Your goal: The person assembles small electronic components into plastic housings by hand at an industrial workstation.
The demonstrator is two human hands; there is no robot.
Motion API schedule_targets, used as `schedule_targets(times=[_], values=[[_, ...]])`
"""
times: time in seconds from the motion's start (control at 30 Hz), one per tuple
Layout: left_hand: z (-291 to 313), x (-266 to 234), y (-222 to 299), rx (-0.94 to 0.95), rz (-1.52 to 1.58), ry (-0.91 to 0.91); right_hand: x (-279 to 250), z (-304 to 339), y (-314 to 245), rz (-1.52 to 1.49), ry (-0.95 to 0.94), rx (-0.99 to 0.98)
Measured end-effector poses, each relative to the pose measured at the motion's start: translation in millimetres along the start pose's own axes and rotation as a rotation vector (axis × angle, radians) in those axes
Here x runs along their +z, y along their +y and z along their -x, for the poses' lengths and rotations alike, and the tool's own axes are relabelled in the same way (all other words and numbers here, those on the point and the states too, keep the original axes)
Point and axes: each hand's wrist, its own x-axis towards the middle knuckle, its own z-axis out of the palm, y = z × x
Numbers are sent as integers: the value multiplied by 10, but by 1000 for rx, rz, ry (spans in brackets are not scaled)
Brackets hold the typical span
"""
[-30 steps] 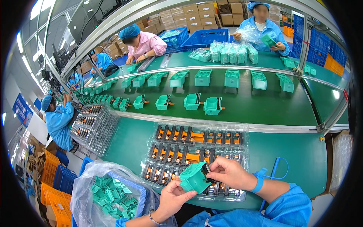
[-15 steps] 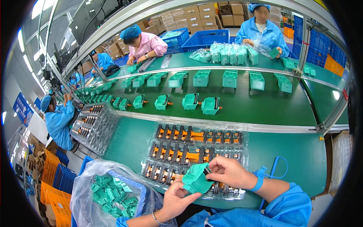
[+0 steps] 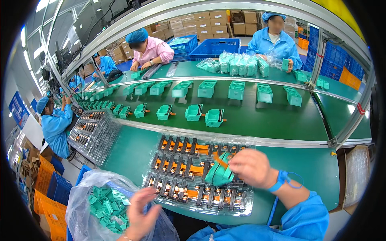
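Observation:
A green plastic housing (image 3: 218, 173) hangs tilted over the parts tray, gripped by its upper right side in my right hand (image 3: 251, 166). From its top sticks out an orange strip (image 3: 221, 160). My left hand (image 3: 141, 213) is off the housing, its fingers spread, between the tray and a bag of green pieces. Rows of black, orange and copper-coloured parts (image 3: 179, 164) fill the clear plastic tray (image 3: 250, 205). My right wrist wears a blue band (image 3: 277, 181) with a coiled cord.
Green pieces (image 3: 106, 209) lie in a bag-lined bin (image 3: 76, 211) at the lower left. Stacked clear trays (image 3: 94, 136) stand beyond it. Two rows of green housings (image 3: 214, 117) sit on the green conveyor (image 3: 273, 122). Co-workers (image 3: 274, 40) work across and to the left.
My left hand has let go of the housing and moved left toward the bin. My right hand has carried the housing up and away from me over the tray; the orange strip now shows.

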Motion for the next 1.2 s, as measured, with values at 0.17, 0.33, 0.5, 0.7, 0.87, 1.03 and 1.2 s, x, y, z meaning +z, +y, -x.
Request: schedule_targets(times=[0.17,0.33,0.5,0.7,0.87,1.03,1.2], values=[[803,-1265,-531,-357,-85,507,-175,178,823,-50,151,670],[2168,-2003,-882,-1127,-187,481,-72,358,1743,-530,135,1589],[2368,-1889,-985,-1148,-302,448,380,499,2134,-504,87,1752],[2332,-1784,-1256,-887,-550,269,384,345,2050,-92,-150,1656],[2411,-1644,-1593,-688,-736,145,212,-23,1106,-416,-400,856],[2499,-1593,-1757,-478,-948,101,-93,-20,-2,-333,-976,54],[2754,-1492,-1630,-368,-1163,112,11,85,-219,-307,-983,-108]])
